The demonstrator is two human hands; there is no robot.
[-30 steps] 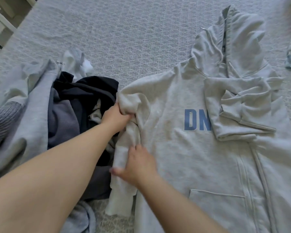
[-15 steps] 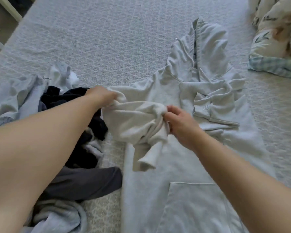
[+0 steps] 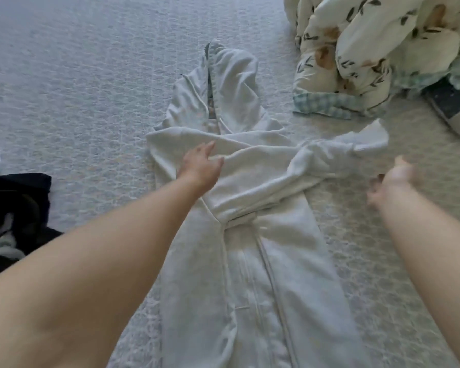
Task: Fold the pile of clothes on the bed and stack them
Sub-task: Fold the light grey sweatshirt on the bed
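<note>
The bed (image 3: 77, 102) stretched pale and quilted, and the grey hoodie (image 3: 250, 261) lay flat down its middle, hood at the far end. Half a second earlier the left sleeve was bunched between both hands; now that sleeve (image 3: 316, 160) had been flung across the chest, cuff overshooting the right edge. That left both sleeves in, body fold to come, I'd say. The dark pile of clothes (image 3: 14, 208) waited at the left edge, a floral quilt (image 3: 369, 49) far right. The left hand (image 3: 199, 166) pressed flat on the shoulder, fingers straight; the right hand (image 3: 393, 181) was blurred, fingers spread, holding nothing.
</note>
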